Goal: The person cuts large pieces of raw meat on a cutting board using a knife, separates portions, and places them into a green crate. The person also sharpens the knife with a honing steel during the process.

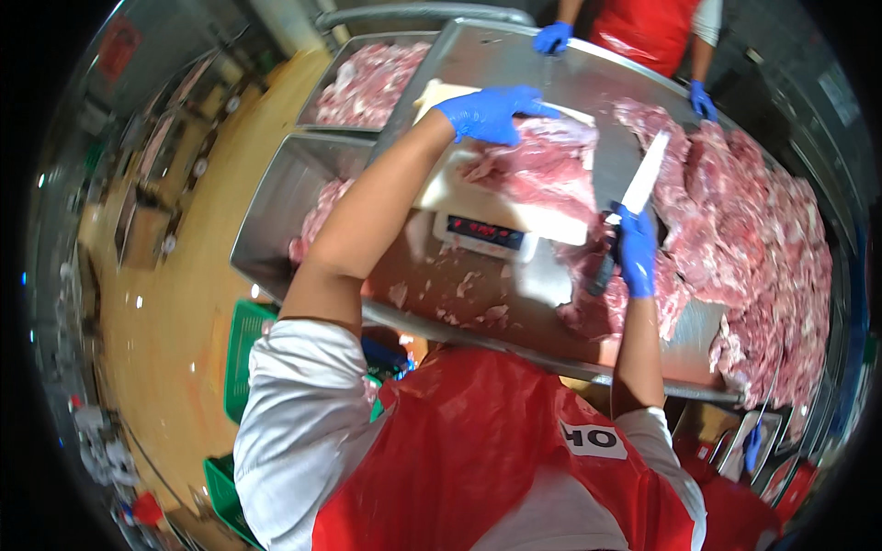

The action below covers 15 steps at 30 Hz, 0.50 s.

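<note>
My left hand [489,114], in a blue glove, reaches over the far left edge of a slab of raw meat [547,165]. Its fingers are stretched out and apart. The slab lies on a white cutting board [450,191], just behind a scale with a lit digital display [485,231]. To the right, my gloved right hand [638,255] is closed round the black handle of a knife [647,173]. The blade points away from me, up and slightly right. Beneath and around that hand lies more raw meat [588,308] on the steel table [432,280].
A large heap of meat [749,220] covers the table's right side. Steel tubs [262,230] with meat stand off the left edge. Small scraps [491,315] lie near the front. A co-worker's gloved hands [553,38] rest at the far edge. Green crates [246,358] stand low at left.
</note>
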{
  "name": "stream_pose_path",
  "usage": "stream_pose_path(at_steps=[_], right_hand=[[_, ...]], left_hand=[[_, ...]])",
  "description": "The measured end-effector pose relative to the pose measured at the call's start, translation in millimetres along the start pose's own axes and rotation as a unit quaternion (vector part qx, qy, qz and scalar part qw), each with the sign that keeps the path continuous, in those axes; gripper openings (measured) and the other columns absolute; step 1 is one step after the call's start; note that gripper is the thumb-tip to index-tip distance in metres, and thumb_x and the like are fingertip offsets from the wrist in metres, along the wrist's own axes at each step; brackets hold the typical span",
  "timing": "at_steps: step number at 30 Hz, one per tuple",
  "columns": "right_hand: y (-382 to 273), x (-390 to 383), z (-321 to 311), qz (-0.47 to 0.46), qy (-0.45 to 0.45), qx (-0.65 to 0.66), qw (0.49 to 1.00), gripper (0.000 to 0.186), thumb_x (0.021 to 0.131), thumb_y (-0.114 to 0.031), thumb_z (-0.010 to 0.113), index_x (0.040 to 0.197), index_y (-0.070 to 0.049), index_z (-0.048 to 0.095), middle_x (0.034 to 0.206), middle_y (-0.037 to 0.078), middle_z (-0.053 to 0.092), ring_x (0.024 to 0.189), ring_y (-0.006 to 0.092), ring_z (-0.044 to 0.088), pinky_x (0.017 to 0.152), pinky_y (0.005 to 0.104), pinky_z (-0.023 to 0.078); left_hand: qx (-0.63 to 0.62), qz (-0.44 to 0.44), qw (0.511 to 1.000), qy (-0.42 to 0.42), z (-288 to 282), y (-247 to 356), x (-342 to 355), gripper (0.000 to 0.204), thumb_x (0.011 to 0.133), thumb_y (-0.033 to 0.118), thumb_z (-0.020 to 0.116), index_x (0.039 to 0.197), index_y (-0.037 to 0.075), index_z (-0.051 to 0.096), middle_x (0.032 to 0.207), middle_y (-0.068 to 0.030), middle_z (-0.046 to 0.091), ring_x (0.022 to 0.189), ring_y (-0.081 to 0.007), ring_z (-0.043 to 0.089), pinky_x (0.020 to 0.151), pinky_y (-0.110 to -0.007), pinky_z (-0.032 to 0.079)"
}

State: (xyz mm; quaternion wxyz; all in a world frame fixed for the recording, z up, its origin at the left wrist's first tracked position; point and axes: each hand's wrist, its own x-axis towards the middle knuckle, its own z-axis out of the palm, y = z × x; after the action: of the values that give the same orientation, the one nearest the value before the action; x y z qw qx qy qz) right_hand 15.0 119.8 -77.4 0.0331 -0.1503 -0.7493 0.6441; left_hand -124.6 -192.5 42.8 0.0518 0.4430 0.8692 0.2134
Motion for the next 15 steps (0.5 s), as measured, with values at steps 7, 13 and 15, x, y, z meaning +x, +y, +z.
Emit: stream_pose_path(at_steps=[7,13,15], right_hand=[[98,-98,-106,0.047,0.048,0.103,0.992,0.017,0.102,-0.028,0.047,0.097,-0.011,0.046,0.064,0.001,0.048,0.051,0.012,0.048,0.046,0.0258,0.042],[129,-126,-110,0.112,0.04,0.124,0.985,0.014,0.097,-0.021,0.056,0.098,-0.01,0.049,0.071,0.004,0.054,0.057,0.0148,0.052,0.049,0.0301,0.045],[86,-107,-108,0.028,0.024,0.077,0.996,0.015,0.095,-0.018,0.056,0.105,-0.009,0.049,0.08,0.006,0.059,0.067,0.0154,0.057,0.059,0.03,0.049]], left_hand=[[-0.115,-0.306,0.798,0.506,49,17,-241,0.018,0.089,0.008,0.063,0.103,-0.001,0.069,0.094,-0.0078,0.07,0.085,-0.013,0.063,0.079,-0.028,0.051],[-0.056,-0.461,0.811,0.354,171,-43,-344,0.019,0.082,0.006,0.054,0.092,0.005,0.071,0.091,-0.0177,0.069,0.082,-0.032,0.068,0.078,-0.038,0.053],[-0.009,-0.429,0.842,0.327,173,-96,-311,0.021,0.082,0.012,0.052,0.091,0.008,0.071,0.09,-0.0197,0.068,0.083,-0.0377,0.066,0.077,-0.044,0.053]])
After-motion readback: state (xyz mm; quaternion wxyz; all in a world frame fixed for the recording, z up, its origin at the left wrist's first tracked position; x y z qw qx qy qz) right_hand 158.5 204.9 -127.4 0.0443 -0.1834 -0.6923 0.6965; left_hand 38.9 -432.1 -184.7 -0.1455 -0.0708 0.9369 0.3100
